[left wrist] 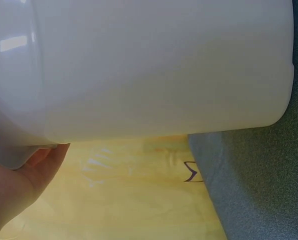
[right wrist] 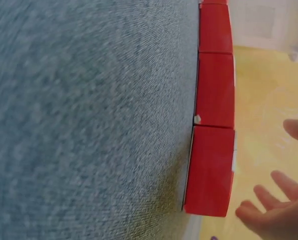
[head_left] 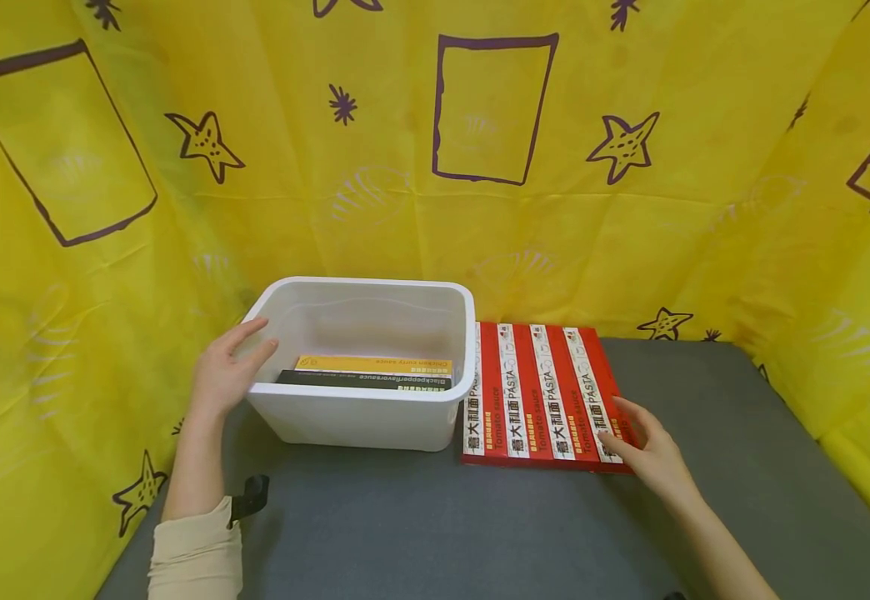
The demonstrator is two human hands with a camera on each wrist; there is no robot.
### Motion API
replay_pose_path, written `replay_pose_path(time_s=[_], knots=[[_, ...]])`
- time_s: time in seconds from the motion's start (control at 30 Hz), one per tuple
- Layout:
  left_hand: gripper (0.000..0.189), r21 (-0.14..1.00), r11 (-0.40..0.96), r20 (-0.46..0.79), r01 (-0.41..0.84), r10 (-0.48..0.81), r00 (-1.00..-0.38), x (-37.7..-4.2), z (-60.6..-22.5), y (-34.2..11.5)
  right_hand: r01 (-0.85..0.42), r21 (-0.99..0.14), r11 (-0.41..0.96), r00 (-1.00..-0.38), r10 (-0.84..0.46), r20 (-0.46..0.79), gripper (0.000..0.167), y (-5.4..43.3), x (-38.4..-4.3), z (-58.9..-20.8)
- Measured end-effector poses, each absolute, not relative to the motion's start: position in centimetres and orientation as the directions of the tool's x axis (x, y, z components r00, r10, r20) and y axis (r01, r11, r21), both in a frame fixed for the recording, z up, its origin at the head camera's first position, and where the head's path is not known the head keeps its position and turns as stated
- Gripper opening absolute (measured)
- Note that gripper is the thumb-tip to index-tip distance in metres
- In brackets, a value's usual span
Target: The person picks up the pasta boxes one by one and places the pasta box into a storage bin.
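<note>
A white plastic bin (head_left: 356, 421) stands left of centre on the dark table. My left hand (head_left: 227, 371) grips its left rim, and in the left wrist view the fingers (left wrist: 48, 162) tuck beneath the lip. Inside the bin lie a yellow Chicken curry sauce box (head_left: 375, 364) and a black Blackpepper flavor sauce box (head_left: 360, 379). Right of it, several red-and-white Tomato sauce pasta boxes (head_left: 542, 396) lie flat side by side. Over the right end of that row is my right hand (head_left: 652, 454), fingers spread. In the right wrist view this hand (right wrist: 284, 200) appears apart from the red box ends (right wrist: 209, 170).
A yellow curtain (head_left: 405, 225) with dark star and frame drawings hangs behind and on both sides. Grey table surface (head_left: 420, 525) extends in front of the bin and right of the boxes. The left boxes sit close against the bin's right side.
</note>
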State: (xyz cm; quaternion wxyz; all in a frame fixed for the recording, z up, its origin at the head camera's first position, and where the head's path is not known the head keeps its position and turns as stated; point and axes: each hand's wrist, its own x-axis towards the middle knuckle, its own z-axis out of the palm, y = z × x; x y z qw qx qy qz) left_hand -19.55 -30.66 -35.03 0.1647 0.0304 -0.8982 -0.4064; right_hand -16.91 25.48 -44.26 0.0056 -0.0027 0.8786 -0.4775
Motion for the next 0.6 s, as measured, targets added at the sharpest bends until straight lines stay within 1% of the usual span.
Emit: replay_pose_path(time_s=[0.23,0.6], knots=[[0.056,0.748,0.660,0.260,0.070,-0.194,-0.946,-19.5,-35.0,-30.7,-0.012,-0.800,0.599,-1.000,0.003,0.017,0.080,26.1,-16.9,-44.7],[0.056,0.750,0.658,0.250,0.064,-0.193,-0.949,-19.6,-35.2,-30.8,0.010,-0.783,0.621,-0.999,-0.027,-0.034,0.094,27.1,-17.0,-45.6]])
